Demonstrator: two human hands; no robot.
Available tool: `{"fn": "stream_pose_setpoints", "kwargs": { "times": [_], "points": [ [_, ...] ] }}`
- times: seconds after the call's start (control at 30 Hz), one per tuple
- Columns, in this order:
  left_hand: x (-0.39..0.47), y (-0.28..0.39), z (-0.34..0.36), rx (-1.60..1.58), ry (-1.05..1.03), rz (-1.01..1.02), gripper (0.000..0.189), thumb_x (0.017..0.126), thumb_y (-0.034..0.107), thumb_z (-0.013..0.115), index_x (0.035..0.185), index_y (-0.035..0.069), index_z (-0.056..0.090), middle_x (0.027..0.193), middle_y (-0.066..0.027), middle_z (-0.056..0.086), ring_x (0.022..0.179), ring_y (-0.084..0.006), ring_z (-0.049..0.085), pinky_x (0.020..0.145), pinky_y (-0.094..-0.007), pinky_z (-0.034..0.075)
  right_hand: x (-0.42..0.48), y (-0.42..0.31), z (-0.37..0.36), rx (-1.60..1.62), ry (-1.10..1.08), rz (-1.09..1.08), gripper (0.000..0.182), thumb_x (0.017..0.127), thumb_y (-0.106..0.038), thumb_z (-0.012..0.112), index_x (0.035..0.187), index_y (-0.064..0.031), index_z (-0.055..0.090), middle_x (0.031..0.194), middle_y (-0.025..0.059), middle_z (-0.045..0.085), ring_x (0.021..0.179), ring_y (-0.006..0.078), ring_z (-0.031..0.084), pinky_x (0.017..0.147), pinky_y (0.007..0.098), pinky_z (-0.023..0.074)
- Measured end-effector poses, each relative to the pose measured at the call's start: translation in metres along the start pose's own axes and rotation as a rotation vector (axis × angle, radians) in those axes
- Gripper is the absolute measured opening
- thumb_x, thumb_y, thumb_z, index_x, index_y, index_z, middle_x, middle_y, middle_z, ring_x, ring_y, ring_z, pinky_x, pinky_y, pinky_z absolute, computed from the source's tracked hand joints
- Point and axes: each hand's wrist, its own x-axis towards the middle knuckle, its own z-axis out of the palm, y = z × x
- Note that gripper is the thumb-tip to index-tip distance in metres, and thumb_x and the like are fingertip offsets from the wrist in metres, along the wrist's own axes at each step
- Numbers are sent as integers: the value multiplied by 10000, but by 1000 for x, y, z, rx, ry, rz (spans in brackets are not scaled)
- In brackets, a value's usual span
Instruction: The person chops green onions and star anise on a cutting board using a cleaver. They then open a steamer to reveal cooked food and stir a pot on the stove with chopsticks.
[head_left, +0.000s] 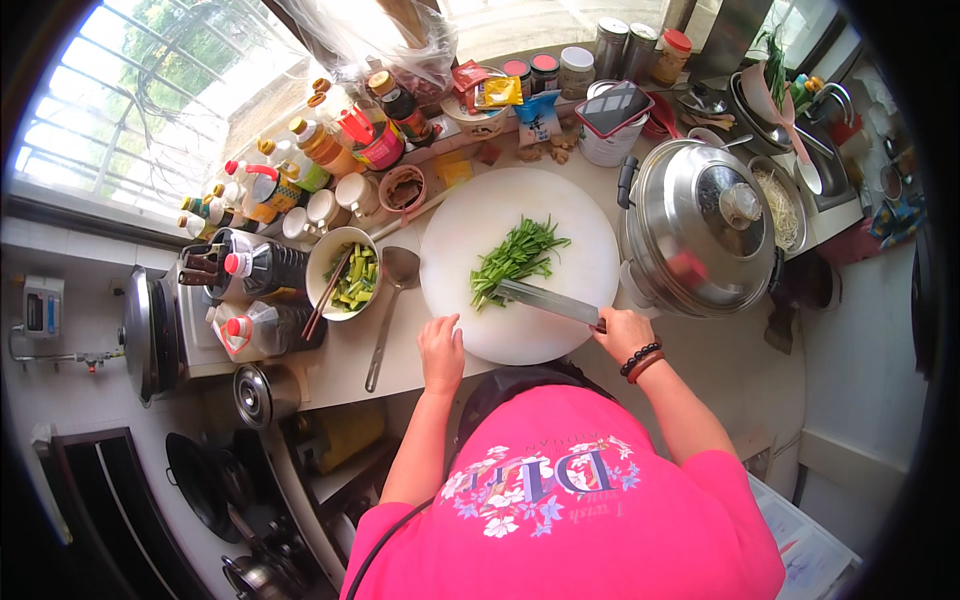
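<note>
A pile of cut green leafy stalks (517, 259) lies on a round white cutting board (525, 337). My right hand (627, 334) grips the dark handle of a cleaver-like kitchen knife (551, 301) at the board's lower right edge; the blade points left, its tip at the near side of the greens. My left hand (441, 351) is at the board's lower left edge, fingers partly spread, holding nothing. Left of the board lie a metal ladle (400, 270) and a white bowl (316, 259) of chopped green vegetable pieces (357, 281), with chopsticks (328, 292) across it.
A lidded steel steamer pot (697, 225) stands close to the board's right. Sauce bottles (322, 150), white cups (356, 193) and jars (576, 73) line the window side. A phone (615, 109) rests on a white tub (604, 146). Large dark bottles (277, 266) stand at the left.
</note>
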Motion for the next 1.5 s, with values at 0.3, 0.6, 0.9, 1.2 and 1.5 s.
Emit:
{"fn": "stream_pose_setpoints", "kwargs": {
  "times": [0.3, 0.6, 0.9, 1.2, 1.5],
  "points": [
    [-29, -17, -12, 40, -2, -107, 249, 832, 52, 615, 1080, 65, 619, 1026, -98, 601, 1023, -286, 534, 931, -411, 377, 10, -47, 37, 289, -288, -144, 330, 830, -344, 624, 839, -17, 670, 809, 203, 667, 786, 363, 646, 745, 435, 506],
    [-33, -19, -9, 6, 5, -86, 251, 818, 75, 648, 1068, 77, 626, 1020, -93, 608, 1022, -280, 546, 918, -410, 391, 49, -73, 84, 392, -279, -186, 369, 863, -355, 607, 818, 11, 637, 659, 164, 637, 627, 312, 630, 651, 413, 496],
    [-40, -28, -8, 24, -3, -121, 233, 831, 90, 640, 1063, 88, 628, 1031, -79, 609, 1025, -272, 548, 930, -408, 388, 58, -53, 84, 575, -320, 92, 357, 871, -352, 603, 852, 2, 640, 664, 145, 640, 633, 288, 636, 648, 409, 494],
    [-43, -31, -9, 21, -22, -153, 227, 833, 95, 635, 1059, 85, 625, 1021, -89, 606, 1028, -280, 545, 940, -415, 379, 73, -29, 89, 660, -233, 163, 308, 887, -304, 607, 804, -8, 611, 603, 86, 601, 496, 200, 578, 532, 365, 478],
    [-44, -29, -6, 19, -9, -141, 226, 837, 81, 630, 1063, 77, 637, 998, -95, 621, 1003, -282, 561, 921, -412, 389, 73, -25, 69, 922, -219, 229, 296, 896, -263, 610, 764, -5, 552, 586, 33, 540, 464, 128, 504, 445, 304, 429]
  ]
}}
